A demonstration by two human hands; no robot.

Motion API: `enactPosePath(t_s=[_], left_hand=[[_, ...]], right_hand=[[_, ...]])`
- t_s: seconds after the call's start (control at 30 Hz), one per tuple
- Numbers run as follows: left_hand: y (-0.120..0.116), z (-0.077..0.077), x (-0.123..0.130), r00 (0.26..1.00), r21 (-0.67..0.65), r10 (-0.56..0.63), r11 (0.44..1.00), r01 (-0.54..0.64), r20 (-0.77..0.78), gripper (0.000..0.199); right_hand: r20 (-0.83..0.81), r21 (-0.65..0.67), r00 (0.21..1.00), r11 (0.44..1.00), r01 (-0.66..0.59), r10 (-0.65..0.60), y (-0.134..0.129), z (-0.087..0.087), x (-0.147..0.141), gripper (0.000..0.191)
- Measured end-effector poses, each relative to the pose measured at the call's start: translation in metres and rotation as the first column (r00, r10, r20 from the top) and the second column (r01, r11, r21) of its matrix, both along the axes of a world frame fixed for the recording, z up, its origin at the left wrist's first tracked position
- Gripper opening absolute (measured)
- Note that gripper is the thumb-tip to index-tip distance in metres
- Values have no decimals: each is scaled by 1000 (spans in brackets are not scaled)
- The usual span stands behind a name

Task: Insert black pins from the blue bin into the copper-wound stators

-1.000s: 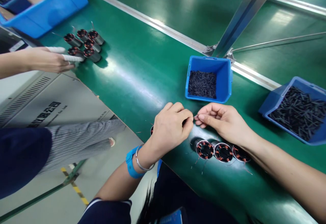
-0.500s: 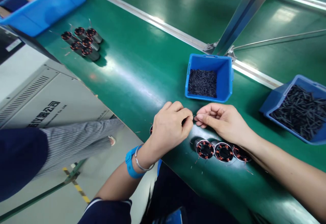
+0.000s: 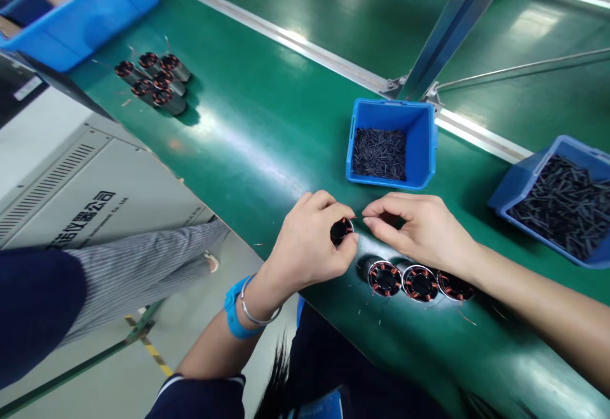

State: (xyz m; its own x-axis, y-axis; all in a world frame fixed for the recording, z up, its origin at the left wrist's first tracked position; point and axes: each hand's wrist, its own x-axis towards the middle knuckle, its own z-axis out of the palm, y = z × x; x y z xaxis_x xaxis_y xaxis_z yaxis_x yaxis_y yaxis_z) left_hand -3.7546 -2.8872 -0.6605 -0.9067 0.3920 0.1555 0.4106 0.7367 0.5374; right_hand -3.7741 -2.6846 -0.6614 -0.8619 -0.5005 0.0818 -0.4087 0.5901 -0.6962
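My left hand (image 3: 317,231) is closed around a motor stator (image 3: 342,232), whose round open end with copper windings shows between thumb and forefinger. Its body is mostly hidden by the fingers. With thumb and forefinger, my right hand (image 3: 414,225) pinches a thin dark wire (image 3: 359,217) at the stator's upper right edge; whether a sleeve covers it I cannot tell. Below my right hand a row of three stators (image 3: 385,278) stands on the green table, copper windings facing up. The rightmost one is partly covered by my right wrist.
A blue bin (image 3: 419,152) of short thin black tubes stands beyond my hands, and a second blue bin (image 3: 515,180) of larger black tubes is at right. Several stators (image 3: 164,82) stand at far left near a blue crate (image 3: 95,25). Another person's striped-trousered leg (image 3: 157,266) is at left.
My left hand has turned slightly, so the stator's end now shows. My right fingertips have drawn a little apart from the left hand, with the thin wire visible between them.
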Motion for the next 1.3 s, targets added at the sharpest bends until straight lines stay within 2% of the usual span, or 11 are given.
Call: enactPosePath(t_s=[0.17, 0.27, 0.43, 0.57, 0.73, 0.87, 1.0, 1.17, 1.23, 1.3], left_hand=[[-3, 2, 6, 998, -85, 57, 995, -59, -19, 29], [-6, 1, 8, 998, -53, 59, 997, -60, -15, 28], [-15, 0, 8, 997, 48, -39, 998, 36, 61, 54], [-18, -2, 8, 995, 118, -39, 993, 28, 95, 66], [-17, -4, 11, 993, 155, -13, 988, -6, 121, 65], [-16, -6, 13, 993, 177, 13, 984, -33, 115, 62], [-17, -6, 13, 992, 189, 17, 981, -40, 122, 59], [-21, -7, 12, 992, 153, 0, 988, -19, 124, 58], [-16, -7, 11, 995, 115, -7, 993, -4, 96, 55], [-6, -6, 12, 998, 74, -24, 997, 20, 56, 46]], right_hand=[[-159, 50, 980, 992, -116, 122, 2, -4, -6, 15], [-239, 106, 939, 968, -227, 246, 1, -6, -13, 20], [-282, 86, 879, 923, -376, 384, -4, -14, -23, 25], [-276, 82, 858, 900, -428, 434, -10, -17, -26, 25], [-150, 155, 932, 939, -306, 329, -16, -8, -16, 25], [-14, 142, 971, 962, -234, 238, -17, -1, -3, 23], [30, 82, 975, 972, -221, 219, -14, 2, 8, 30], [206, 83, 940, 952, -294, 272, 2, 15, 8, 45], [154, 20, 975, 986, -168, 163, 10, 27, -3, 46], [-14, -1, 1000, 1000, 8, -8, 14, 37, -24, 39]])
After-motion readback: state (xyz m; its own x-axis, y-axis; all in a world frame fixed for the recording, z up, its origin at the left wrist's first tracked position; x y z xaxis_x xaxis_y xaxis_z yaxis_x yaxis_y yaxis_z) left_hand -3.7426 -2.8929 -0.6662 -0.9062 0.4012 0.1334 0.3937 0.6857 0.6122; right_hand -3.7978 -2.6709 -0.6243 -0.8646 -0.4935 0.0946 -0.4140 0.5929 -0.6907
